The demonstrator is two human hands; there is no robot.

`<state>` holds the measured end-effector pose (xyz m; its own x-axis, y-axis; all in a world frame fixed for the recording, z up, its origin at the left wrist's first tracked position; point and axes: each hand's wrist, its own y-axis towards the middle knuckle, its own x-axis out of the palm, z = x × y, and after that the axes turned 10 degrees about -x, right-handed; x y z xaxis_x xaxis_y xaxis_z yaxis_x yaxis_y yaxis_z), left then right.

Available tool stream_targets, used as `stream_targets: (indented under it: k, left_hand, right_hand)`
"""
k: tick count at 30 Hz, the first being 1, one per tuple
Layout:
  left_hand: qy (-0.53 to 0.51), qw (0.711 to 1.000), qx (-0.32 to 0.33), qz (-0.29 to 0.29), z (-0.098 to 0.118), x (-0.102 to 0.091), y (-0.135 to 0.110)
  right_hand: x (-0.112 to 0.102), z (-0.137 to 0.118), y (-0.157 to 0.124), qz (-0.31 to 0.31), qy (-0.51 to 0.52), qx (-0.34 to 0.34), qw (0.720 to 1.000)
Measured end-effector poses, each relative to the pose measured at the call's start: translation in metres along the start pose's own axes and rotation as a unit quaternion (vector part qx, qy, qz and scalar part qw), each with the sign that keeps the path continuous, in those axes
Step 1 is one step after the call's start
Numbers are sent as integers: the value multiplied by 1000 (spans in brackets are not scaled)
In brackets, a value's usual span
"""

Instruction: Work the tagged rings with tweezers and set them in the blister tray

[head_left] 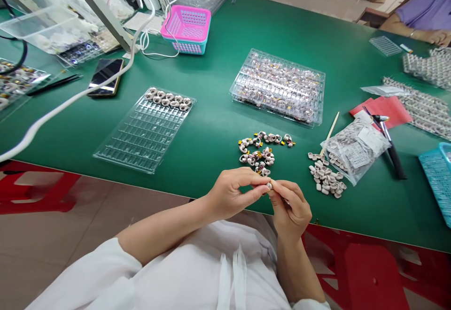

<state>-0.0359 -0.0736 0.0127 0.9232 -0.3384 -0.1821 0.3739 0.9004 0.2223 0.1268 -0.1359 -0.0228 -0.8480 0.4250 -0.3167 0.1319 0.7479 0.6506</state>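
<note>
Views: one, worn on our head.
Facing: forward and down across the green table, whose near edge slants toward the lower right of the frame.
Nearness: close; our left hand and right hand meet low centre, white sleeve filling the bottom edge.
Far reach: a co-worker's arm, upper right corner.

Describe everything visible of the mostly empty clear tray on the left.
The clear tray is thin, see-through moulded plastic, rectangular, with rows of small pockets. It lies flat on the green table, set askew to the table's edge. Only its far row holds small pale ring-like parts; the other pockets look empty. Nothing else touches it.
</note>
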Motion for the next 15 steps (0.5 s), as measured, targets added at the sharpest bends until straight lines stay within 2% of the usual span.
stream_targets:
  k: [11,13,15]
  left_hand:
    - [25,1000,1,-10,-4,-3,-2]
    - [8,1000,-22,-18,-5,-3,-3]
    - [-38,994,-92,-39,-6,-3,-4]
  right_hand:
    - [-1,-2,3,-39,-31,-34,998]
    - [-2,-2,4,-48,-44,-54,996]
    - [-3,-1,5,-63,-52,-74,994]
